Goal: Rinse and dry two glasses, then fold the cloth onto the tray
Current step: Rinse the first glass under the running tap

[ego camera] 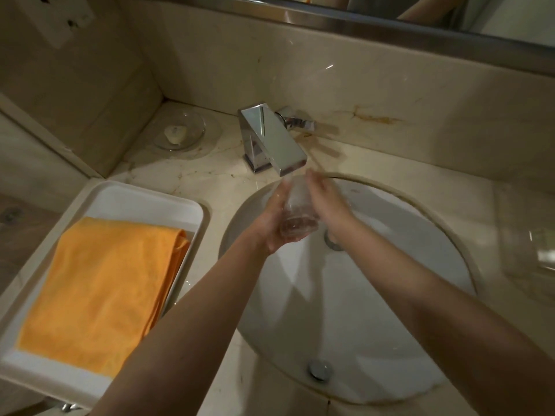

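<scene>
Two bare forearms reached in from the bottom edge, over the white sink (390, 340), whose bowl held only a chrome drain (320, 370) near the front and a second chrome fitting (332, 240) further back. The left hand (277, 225) cupped a clear glass (297, 214) from below and from the side, its fingers curled round the base. The right hand (326, 195) lay against the other side of the glass with its fingers fairly straight; whether it gripped or only touched could not be told. The glass was held tilted just under the spout of the square chrome tap (273, 139).

To the left on the marble table (210, 172) stood a white tray (144, 202); an orange cloth (105, 286), folded, lay in it and covered most of its floor. In the back corner a clear glass dish (192, 136) held a pale piece of soap (175, 134). At the right edge a second clear glass object (537, 250) stood blurred on the table.

No brand, label or writing could be read anywhere.
</scene>
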{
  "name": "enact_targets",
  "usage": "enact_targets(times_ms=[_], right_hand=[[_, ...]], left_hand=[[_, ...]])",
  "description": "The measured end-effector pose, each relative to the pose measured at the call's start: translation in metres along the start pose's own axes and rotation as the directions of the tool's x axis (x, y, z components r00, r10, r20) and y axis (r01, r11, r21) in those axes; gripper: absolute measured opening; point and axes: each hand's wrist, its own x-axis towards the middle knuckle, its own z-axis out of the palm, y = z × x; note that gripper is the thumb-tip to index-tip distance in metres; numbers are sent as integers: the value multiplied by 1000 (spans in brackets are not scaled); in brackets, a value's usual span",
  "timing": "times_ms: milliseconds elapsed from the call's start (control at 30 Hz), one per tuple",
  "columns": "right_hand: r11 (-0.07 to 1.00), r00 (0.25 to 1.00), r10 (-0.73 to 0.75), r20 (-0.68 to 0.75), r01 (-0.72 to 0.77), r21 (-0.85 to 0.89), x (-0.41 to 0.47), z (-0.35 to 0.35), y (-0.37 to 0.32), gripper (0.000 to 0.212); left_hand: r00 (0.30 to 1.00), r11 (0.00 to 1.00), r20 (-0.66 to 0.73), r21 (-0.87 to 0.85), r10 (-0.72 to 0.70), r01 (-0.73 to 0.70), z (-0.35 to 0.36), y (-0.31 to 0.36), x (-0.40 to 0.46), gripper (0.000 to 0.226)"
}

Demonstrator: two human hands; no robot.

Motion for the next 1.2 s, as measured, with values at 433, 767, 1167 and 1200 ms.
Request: enact_targets(times_ms=[433, 767, 1167, 1200], right_hand=[[924, 931, 157, 329, -256, 285, -14, -3, 29, 87], [994, 945, 77, 318, -98, 50, -22, -5, 28, 72], [999, 965, -1, 262, 15, -51, -22, 1, 24, 61], [998, 955, 57, 290, -55, -15, -22, -1, 23, 55]], left_hand=[[965, 946, -76, 229, 252, -229, 6, -3, -6, 60], [919, 965, -329, 215, 216, -149, 9, 7, 8, 74], [955, 994, -276, 37, 110, -104, 2, 8, 14, 37], [957, 989, -250, 51, 145, -136, -2, 8, 15, 41]])
